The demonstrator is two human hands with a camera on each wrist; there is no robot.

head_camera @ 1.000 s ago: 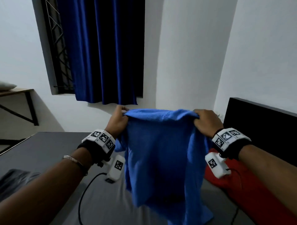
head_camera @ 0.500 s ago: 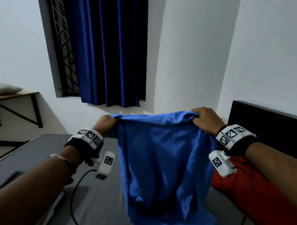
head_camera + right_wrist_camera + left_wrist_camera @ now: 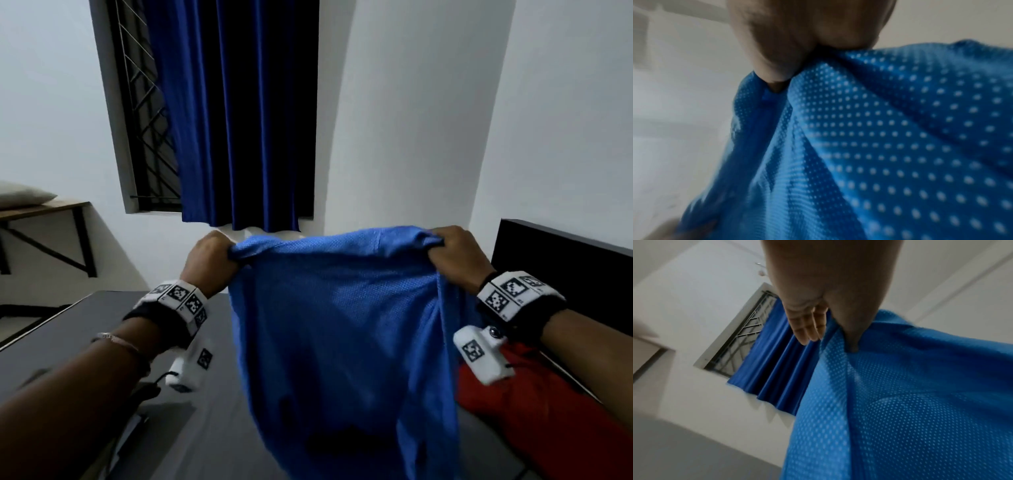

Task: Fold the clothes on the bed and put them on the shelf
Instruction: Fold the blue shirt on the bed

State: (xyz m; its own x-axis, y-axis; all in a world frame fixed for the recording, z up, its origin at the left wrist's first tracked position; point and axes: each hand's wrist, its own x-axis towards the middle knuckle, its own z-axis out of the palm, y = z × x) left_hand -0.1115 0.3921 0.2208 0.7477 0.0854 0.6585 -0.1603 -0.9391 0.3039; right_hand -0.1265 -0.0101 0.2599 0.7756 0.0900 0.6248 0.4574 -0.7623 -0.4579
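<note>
A blue mesh shirt (image 3: 339, 329) hangs in the air above the grey bed (image 3: 68, 329), stretched between both hands along its top edge. My left hand (image 3: 214, 260) pinches the shirt's upper left corner; in the left wrist view my left hand (image 3: 838, 331) pins the shirt (image 3: 910, 410) with thumb and forefinger while the other fingers lie loose. My right hand (image 3: 452, 253) grips the upper right corner. Up close my right hand (image 3: 797, 53) is bunched round the cloth (image 3: 890, 146). The shirt's lower part drapes down out of view.
A red garment (image 3: 534, 411) lies on the bed at the right, under my right forearm. A black headboard (image 3: 565, 260) stands behind it. Ahead, a blue curtain (image 3: 246, 113) half covers a barred window. A wooden wall shelf (image 3: 41, 209) carrying a pillow is at the far left.
Both hands have spread apart, the left moving left and the right moving right, so the shirt's top edge is pulled wider and flatter. The shirt stays held at both corners.
</note>
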